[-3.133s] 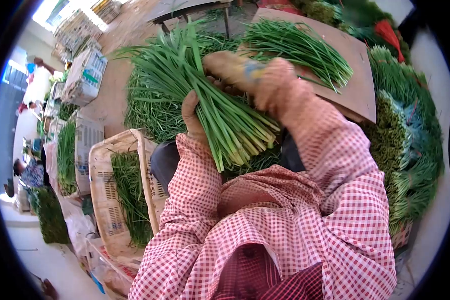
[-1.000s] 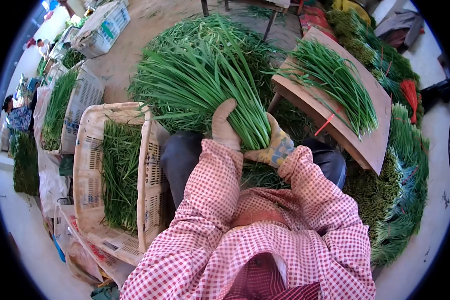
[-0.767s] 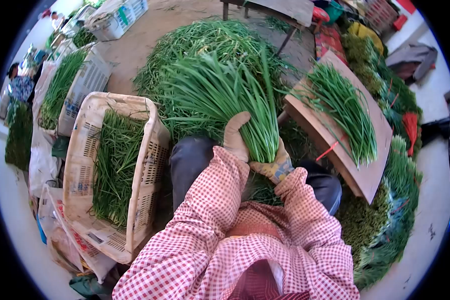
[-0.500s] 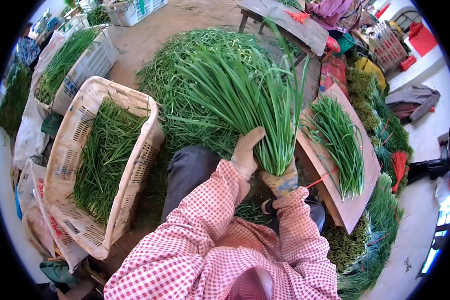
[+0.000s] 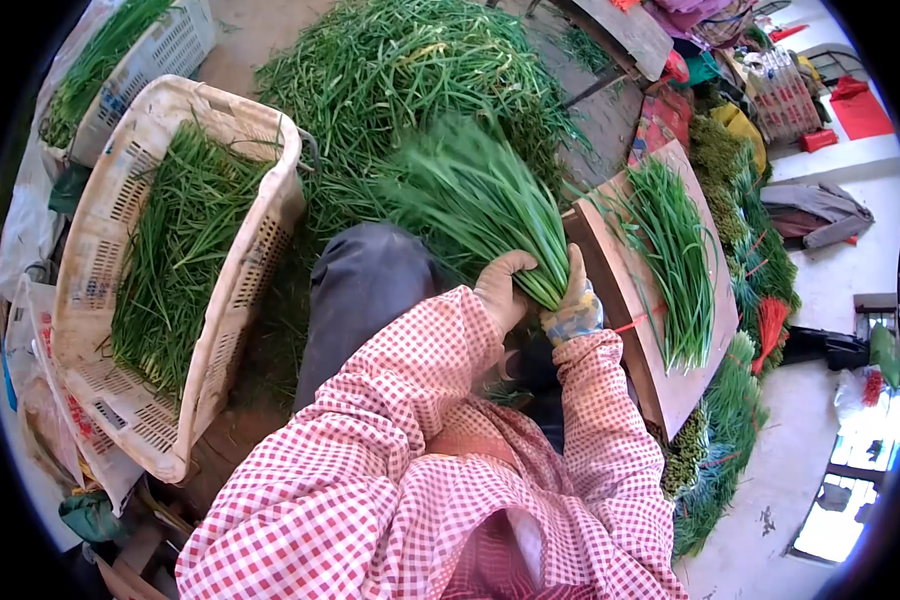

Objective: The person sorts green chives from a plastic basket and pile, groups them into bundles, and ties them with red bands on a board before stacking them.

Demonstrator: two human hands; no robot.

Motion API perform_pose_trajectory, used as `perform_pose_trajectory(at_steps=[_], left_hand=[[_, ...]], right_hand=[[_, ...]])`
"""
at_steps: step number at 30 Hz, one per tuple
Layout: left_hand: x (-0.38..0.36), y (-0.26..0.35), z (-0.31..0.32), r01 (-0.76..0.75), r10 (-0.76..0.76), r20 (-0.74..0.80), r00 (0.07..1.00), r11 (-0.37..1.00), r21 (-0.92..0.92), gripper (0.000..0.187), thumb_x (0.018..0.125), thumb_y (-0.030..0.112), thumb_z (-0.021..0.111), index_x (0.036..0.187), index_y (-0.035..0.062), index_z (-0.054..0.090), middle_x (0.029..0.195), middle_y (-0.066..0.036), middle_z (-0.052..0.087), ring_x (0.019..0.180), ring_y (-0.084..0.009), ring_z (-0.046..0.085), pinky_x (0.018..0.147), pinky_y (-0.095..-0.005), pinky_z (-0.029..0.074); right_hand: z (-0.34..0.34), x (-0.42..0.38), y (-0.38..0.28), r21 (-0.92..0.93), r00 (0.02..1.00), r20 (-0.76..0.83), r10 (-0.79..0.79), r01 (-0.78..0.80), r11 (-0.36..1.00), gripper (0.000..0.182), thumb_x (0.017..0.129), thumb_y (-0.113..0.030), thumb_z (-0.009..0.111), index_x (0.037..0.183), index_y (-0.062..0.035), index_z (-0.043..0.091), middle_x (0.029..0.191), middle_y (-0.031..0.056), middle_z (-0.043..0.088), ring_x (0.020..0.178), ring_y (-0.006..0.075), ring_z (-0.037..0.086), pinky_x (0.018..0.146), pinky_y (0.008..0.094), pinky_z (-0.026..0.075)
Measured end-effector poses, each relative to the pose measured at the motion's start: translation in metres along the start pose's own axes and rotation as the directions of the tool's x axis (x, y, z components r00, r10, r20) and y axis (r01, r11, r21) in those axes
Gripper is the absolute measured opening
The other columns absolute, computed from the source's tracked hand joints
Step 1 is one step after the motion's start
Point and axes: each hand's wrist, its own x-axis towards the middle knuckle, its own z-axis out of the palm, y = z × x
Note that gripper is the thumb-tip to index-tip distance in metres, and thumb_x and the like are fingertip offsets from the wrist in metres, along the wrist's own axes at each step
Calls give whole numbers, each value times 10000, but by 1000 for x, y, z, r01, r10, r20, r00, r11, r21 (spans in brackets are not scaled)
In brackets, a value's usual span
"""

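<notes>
A bunch of long green stalks (image 5: 500, 205) fans up and to the left over the lap, its upper leaves blurred. My left hand (image 5: 504, 290), in a tan glove, closes round the left side of its pale lower ends. On the right side of the same ends is my right hand (image 5: 573, 305), in a patterned glove, with the thumb up along the stalks and the fingers wrapped beneath. A red tie (image 5: 638, 320) sticks out by the right glove. More stalks (image 5: 673, 265) lie loose on the slanted board (image 5: 625, 290) at the right.
A cream crate (image 5: 185, 440) holding greens stands at the left, with a second crate (image 5: 145, 85) behind it. Ahead is a large heap of greens (image 5: 410, 75). Tied bundles (image 5: 725, 420) line the right side, with red ties (image 5: 770, 325) on them. A low table (image 5: 625, 35) stands at the back.
The bunch has swung lower and tilted further left. My right hand has shifted from under the stalk ends to their right side. The view has tipped down.
</notes>
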Motion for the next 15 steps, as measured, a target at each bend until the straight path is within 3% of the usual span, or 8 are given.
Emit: perform_pose_trajectory(at_steps=[1, 3, 8, 9, 12, 13, 14, 15], left_hand=[[0, -2, -3, 35, -34, 40, 999, 999, -24, 456, 708, -20, 555, 1163, -39, 557, 1154, -147, 613, 1094, -300, 580, 1039, -436, 434], [1, -4, -7, 64, -65, 94, 993, 998, 9, 456, 700, -25, 554, 1155, -37, 562, 1141, -145, 619, 1087, -301, 586, 1036, -433, 438], [-6, -5, 7, 87, -94, 206, 974, 995, 43, 473, 664, -56, 567, 1137, -35, 573, 1116, -137, 635, 1055, -301, 608, 1019, -421, 458], [-5, -7, 9, 87, -96, 222, 970, 995, 50, 476, 655, -66, 579, 1130, -33, 577, 1104, -137, 640, 1047, -299, 612, 1010, -417, 464], [-13, -7, 18, 40, -71, 298, 952, 993, 109, 443, 688, -49, 568, 1130, -36, 574, 1099, -138, 641, 1052, -305, 608, 1017, -419, 455], [-7, -6, 11, 135, -158, 163, 974, 981, 141, 426, 722, -30, 546, 1148, -31, 563, 1098, -143, 641, 1061, -314, 601, 1028, -433, 442], [10, -11, -12, 123, -126, 135, 983, 992, 29, 421, 782, -10, 515, 1203, -27, 526, 1129, -149, 629, 1086, -334, 587, 1054, -472, 413], [4, -16, -13, 111, -107, 60, 993, 991, -73, 415, 811, 1, 510, 1226, -20, 509, 1144, -151, 622, 1096, -341, 583, 1062, -483, 404]], right_hand=[[6, -8, 12, 89, 991, -98, -94, 103, 991, 945, 753, -33, 686, 1504, -93, 115, 1201, 176, 606, 1062, 304, 621, 872, 374, 509], [-3, -19, 4, -41, 940, -268, -211, 208, 977, 916, 796, -46, 692, 1501, -75, 109, 1202, 171, 600, 1052, 290, 622, 883, 356, 509], [-12, -18, 12, -124, 902, -347, -257, 228, 966, 930, 748, -99, 712, 1488, -46, 151, 1114, 219, 622, 937, 381, 650, 743, 416, 533], [1, -13, 51, 53, 920, -343, -189, 220, 974, 911, 760, -104, 714, 1482, -40, 162, 1103, 219, 627, 910, 378, 657, 729, 414, 538], [-48, -10, -21, -84, 947, -245, -208, 193, 978, 866, 760, -63, 703, 1481, -111, 226, 1120, 226, 621, 966, 361, 642, 806, 403, 522], [-59, -5, -45, -152, 982, -149, -114, 92, 984, 855, 760, -49, 699, 1481, -134, 248, 1126, 228, 618, 985, 356, 636, 832, 399, 516], [-76, -3, -68, -313, 948, 150, 282, -225, 923, 830, 757, -6, 677, 1477, -153, 290, 1164, 218, 610, 1073, 341, 607, 919, 389, 486], [-82, 13, -67, -405, 911, 300, 284, -149, 902, 905, 686, 9, 672, 1480, -207, 298, 1108, 220, 619, 1038, 390, 606, 922, 403, 473]])
